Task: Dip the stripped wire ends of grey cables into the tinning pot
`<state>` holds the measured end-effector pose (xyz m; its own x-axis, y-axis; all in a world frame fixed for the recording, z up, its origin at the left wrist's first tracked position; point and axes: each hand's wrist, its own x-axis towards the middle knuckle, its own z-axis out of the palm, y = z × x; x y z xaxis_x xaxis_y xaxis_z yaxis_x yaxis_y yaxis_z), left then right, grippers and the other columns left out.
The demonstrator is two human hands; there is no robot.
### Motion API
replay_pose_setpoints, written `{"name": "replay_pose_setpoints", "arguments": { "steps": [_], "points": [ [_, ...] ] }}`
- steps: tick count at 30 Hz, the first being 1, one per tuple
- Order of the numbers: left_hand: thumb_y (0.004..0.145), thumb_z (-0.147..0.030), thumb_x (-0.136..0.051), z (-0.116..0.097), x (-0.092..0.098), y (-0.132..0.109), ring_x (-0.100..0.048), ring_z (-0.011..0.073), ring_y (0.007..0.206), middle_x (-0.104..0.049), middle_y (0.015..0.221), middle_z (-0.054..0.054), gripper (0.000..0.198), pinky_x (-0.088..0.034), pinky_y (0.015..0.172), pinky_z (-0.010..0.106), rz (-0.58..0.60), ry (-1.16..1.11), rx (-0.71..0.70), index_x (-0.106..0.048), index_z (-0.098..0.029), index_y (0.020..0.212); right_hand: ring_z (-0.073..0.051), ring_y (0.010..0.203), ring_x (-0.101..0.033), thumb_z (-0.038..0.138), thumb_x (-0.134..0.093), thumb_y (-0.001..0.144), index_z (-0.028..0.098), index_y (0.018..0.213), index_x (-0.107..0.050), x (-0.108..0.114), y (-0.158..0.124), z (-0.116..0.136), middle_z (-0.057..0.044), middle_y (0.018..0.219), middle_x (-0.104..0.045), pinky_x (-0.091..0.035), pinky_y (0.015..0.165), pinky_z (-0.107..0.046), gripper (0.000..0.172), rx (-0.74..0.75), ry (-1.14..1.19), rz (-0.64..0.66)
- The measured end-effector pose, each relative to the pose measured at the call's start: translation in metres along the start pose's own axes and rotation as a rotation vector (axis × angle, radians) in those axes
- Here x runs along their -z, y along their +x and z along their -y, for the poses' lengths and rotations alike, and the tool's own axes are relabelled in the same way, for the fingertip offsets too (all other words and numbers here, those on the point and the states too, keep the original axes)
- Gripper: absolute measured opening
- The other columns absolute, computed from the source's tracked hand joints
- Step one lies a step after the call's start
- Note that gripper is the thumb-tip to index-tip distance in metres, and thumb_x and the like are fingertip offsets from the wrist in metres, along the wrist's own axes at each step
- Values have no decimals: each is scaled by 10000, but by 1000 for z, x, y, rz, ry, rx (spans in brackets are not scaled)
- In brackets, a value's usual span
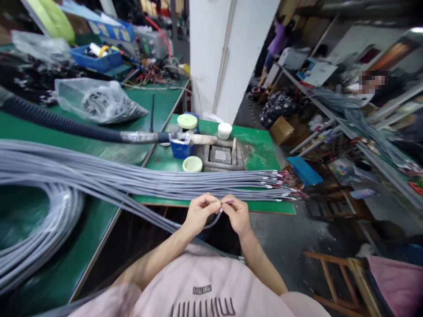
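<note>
Close together in front of my chest, my left hand [202, 212] and my right hand [236, 213] both pinch the end of one grey cable [214, 221]. Thin wires stick out of that end between my fingertips; a reddish one shows at the right fingers. The cable bends down below the hands and runs off to the left. Just beyond them lies a thick bundle of grey cables [185, 181] along the green table. Its stripped ends [280, 178], with white and red wires, point right. At the left is a big coil of grey cable [62, 220].
Behind the bundle stand a solder pot [220, 156], a blue box [182, 148], a pale green dish [192, 164] and a white tub [224, 130]. A dark ribbed hose [82, 128] crosses the left table. A wooden stool [340, 281] is at the lower right, and people work in the background.
</note>
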<state>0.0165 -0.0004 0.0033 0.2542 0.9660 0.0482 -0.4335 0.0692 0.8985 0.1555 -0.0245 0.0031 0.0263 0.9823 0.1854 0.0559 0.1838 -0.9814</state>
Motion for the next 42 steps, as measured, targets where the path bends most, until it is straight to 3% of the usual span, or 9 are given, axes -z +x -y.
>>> {"name": "replay_pose_setpoints", "arguments": {
  "steps": [6,11,14,18,21,26,31,39,42],
  "points": [
    [713,-352,-754,-3,-2,5,-476,84,420,-553,503,-31,229,-382,457,239,-43,-196,94,-624,-166,681,-117,531,-554,356,-541,896,211,816,-591,-15,5,-6,32,596,-596,-470,577,-263,173,-61,3,-43],
    [714,-401,-745,-8,3,10,-549,117,484,-605,540,-11,255,-437,511,259,-112,-107,79,-643,-168,695,-102,471,-530,373,-551,887,207,767,-576,-26,20,1,40,569,-575,-454,484,-239,207,-31,-19,-72],
    [691,-419,-753,-14,15,13,-569,131,553,-647,616,12,273,-457,564,271,-207,99,-20,-677,-157,707,-94,437,-512,378,-571,870,201,775,-587,-25,38,15,40,551,-572,-432,439,-226,201,24,-27,-84],
    [761,-346,-704,-29,50,21,-624,211,777,-701,766,50,176,-467,776,367,-216,716,-321,-719,-186,835,-73,418,-481,379,-592,845,193,768,-600,-17,80,37,35,564,-573,-375,407,-202,201,93,-120,-97],
    [815,-348,-654,-33,80,26,-603,282,1033,-710,1035,97,239,-379,964,469,-326,1123,-425,-695,-202,998,-66,388,-429,358,-591,821,192,656,-551,-17,121,45,46,513,-532,-326,402,-203,238,107,-280,-5],
    [884,-394,-550,-20,101,28,-472,310,1280,-609,1295,122,381,-175,1118,539,-397,1468,-341,-604,-199,1207,-91,476,-417,305,-530,793,199,528,-411,-38,177,33,43,479,-465,-297,490,-229,309,99,-765,233],
    [908,-477,-474,-26,102,38,-552,296,1131,-680,1142,114,455,-261,1058,521,-379,1564,-266,-588,-201,1251,-117,587,-451,287,-515,804,175,570,-515,-58,202,17,9,586,-539,-259,541,-247,260,76,-1247,405],
    [951,-439,-384,-32,107,53,-585,254,1023,-709,1006,83,391,-196,1092,535,-313,1624,-280,-691,-201,903,-164,732,-592,263,-520,822,157,737,-688,-73,211,10,-69,808,-717,-297,586,-249,216,21,-1397,563],
    [963,-416,-337,-34,107,55,-601,248,961,-705,874,89,432,-281,1038,492,-244,1639,-219,-681,-180,852,-189,810,-633,257,-509,830,156,797,-711,-76,212,11,-98,898,-738,-333,614,-245,229,-5,-1443,592]
  ]
}}
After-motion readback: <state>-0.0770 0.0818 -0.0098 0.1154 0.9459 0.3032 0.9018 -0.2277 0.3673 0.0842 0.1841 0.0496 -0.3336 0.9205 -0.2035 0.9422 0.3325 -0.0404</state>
